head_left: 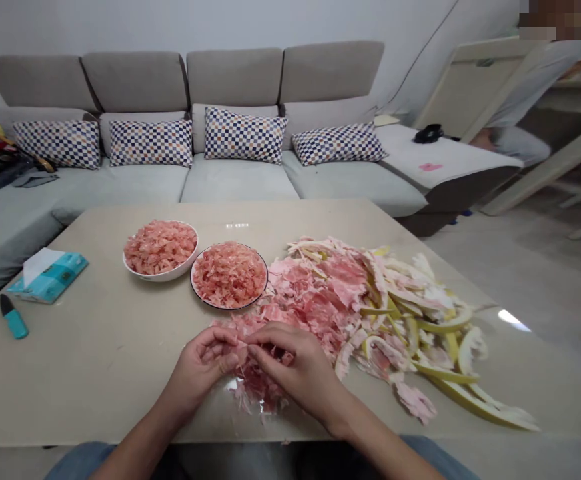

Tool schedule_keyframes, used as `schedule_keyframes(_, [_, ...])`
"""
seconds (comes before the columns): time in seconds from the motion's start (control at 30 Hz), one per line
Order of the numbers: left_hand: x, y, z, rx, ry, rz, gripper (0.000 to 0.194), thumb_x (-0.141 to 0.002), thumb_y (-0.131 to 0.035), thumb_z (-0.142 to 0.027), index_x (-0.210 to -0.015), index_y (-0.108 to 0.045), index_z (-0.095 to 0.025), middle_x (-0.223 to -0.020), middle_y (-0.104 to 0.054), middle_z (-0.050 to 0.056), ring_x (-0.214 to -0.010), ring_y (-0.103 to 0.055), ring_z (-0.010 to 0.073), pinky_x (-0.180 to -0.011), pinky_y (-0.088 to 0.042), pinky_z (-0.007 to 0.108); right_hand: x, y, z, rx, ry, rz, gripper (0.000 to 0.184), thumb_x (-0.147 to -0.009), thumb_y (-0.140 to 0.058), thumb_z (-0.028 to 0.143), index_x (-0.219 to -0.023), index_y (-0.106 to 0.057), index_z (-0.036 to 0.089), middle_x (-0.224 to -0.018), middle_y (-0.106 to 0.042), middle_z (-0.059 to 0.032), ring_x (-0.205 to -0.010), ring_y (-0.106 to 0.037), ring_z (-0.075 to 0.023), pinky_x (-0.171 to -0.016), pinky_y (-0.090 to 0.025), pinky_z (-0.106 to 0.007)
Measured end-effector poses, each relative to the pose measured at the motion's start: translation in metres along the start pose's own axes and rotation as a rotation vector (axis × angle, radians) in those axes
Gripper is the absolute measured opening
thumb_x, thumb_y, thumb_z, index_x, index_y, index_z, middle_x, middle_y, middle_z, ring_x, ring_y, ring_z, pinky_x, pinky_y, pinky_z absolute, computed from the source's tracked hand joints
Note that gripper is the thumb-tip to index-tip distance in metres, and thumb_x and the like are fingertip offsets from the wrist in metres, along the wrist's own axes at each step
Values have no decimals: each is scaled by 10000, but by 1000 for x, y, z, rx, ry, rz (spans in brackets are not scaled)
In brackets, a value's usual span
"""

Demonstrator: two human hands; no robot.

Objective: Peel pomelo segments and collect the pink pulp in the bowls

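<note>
My left hand [207, 363] and my right hand [295, 367] meet over the table's near side, fingertips pinched together. Between them is a small pale pink scrap of pomelo [243, 345], mostly hidden by the fingers. Under and beyond my hands spreads a heap of pink pomelo membrane [310, 293]. Just past my left hand stands a dark-rimmed plate piled with peeled pomelo flesh [230, 273]. A white bowl [170, 273] behind it, to the left, is heaped with more of the same flesh.
Thick yellow-and-white pomelo rinds [445, 327] cover the table's right part. At the left lie a blue tissue pack [53, 277] and a knife with a turquoise handle or sheath [16, 323]. A grey sofa [240, 177] lines the far side. A person [525, 87] sits at the far right.
</note>
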State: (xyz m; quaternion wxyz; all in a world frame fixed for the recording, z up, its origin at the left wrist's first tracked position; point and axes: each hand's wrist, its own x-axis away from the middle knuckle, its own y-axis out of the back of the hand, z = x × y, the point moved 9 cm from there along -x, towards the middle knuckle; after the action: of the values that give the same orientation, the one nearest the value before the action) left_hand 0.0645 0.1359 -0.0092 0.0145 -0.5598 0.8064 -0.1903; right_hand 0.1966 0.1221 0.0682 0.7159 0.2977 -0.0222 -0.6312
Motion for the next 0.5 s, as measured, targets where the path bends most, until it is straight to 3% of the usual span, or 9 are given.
schedule_keyframes(0.3, [-1,-3,-4,-121,-27,78,196,-705,-772,-198,-867,-662,-186,-894,-638,27,-886,-609,166,-823,-480,273,8,-9,14,270,243,122,177,-858,-517,132,-868,-686,183,-746,-680,-59,-658,-608,-150,-596,-451,-244])
schedule_keyframes(0.4, [1,-5,-1,-131,0,111,217,-719,-758,-179,-904,-646,-192,-912,-627,23,-881,-604,161,-804,-478,267,7,-9,12,254,182,118,162,-805,-536,106,-783,-679,181,-681,-648,-37,-600,-569,-136,-554,-418,-235])
schedule_keyframes(0.5, [3,-7,-2,-148,-6,149,226,-732,-748,-171,-922,-630,-197,-908,-614,17,-871,-593,151,-785,-470,254,4,-8,3,112,4,117,154,-726,-567,76,-695,-675,180,-613,-609,-4,-550,-530,-113,-512,-387,-212])
